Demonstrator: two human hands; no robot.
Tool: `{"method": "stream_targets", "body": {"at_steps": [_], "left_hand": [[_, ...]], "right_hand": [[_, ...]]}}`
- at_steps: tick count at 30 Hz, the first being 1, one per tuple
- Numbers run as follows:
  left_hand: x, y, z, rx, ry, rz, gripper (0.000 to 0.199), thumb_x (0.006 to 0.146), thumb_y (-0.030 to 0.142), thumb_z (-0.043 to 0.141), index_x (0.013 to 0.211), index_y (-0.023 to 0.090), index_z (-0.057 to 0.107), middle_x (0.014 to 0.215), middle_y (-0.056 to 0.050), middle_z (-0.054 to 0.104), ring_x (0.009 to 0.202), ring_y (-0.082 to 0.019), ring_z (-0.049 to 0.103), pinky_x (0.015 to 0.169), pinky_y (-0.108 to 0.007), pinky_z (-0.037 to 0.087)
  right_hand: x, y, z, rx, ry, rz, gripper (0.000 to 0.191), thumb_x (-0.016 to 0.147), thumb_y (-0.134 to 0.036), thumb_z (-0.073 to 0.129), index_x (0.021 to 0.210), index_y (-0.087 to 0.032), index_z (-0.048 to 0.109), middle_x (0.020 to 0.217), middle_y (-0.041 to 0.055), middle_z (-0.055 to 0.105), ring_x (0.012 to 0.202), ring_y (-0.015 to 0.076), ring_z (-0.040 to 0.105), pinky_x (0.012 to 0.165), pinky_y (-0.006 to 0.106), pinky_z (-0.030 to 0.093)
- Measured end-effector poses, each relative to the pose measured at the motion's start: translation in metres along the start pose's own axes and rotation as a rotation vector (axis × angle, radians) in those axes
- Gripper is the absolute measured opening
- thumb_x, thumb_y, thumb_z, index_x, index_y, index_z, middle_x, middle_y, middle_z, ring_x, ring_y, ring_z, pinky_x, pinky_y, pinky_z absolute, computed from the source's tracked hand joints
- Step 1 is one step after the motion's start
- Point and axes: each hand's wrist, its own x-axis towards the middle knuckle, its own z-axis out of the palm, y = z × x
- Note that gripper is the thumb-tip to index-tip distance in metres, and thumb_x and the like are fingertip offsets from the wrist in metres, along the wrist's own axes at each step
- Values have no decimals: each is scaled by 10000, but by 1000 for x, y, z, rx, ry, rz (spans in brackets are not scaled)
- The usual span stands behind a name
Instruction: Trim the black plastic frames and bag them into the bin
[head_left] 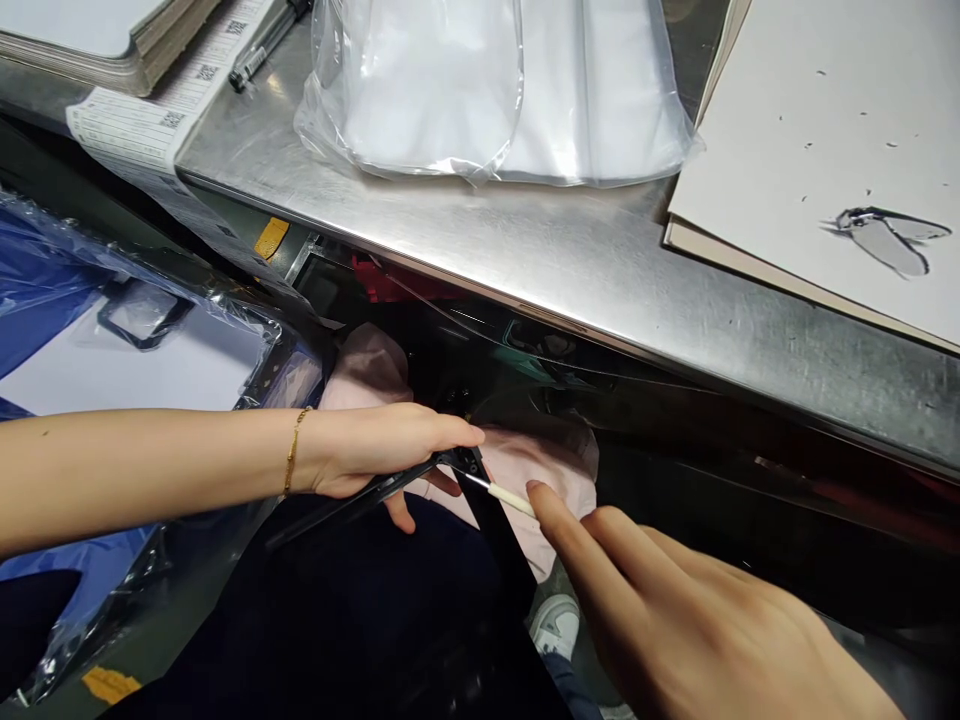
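Observation:
My left hand (382, 440), with a thin gold bracelet at the wrist, is closed around the corner of a thin black frame (510, 560). The thumb lies along its top, and some fingers show underneath. My right hand (660, 600) pinches a slim tool with a white handle (512, 499) and a narrow metal tip. That tip is at the inner side of the frame's corner, just by the left fingers; whether it touches cannot be made out. Dark navy cloth (360, 600) lies below the frame.
A metal table edge (480, 235) runs across above my hands. On it are clear plastic bags (465, 90), pens (262, 50), a label sheet (127, 130) and pale boards (810, 180) bearing dark scraps. A plastic-lined blue bin (45, 260) stands left. Pink fabric (555, 470) lies beneath.

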Motion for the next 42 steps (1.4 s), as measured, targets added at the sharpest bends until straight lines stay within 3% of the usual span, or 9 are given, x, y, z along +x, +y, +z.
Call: {"method": "stream_targets", "body": {"at_steps": [17,26,42], "left_hand": [[5,-2,1,30,10,3,277,764,378,417,825,176,596,911,-17,562,931,-181,494,591,-260,455],[2,2,2,42,15,2,270,757,386,430,787,169,587,968,-19,549,913,-173,482,616,-270,456],[0,2,3,50,18,19,280,779,377,402,794,157,573,967,-18,526,933,-172,475,626,-286,453]], "right_hand": [[2,-3,-1,-59,-11,-31,538,547,16,333,1074,-44,422,566,-9,491,403,117,496,339,206,369],[0,-3,-7,12,38,55,420,698,9,283,1080,-78,436,593,-6,493,456,112,498,374,206,345],[1,-3,-4,-18,36,8,458,676,11,273,1102,-75,418,607,-8,501,445,103,499,390,203,379]]}}
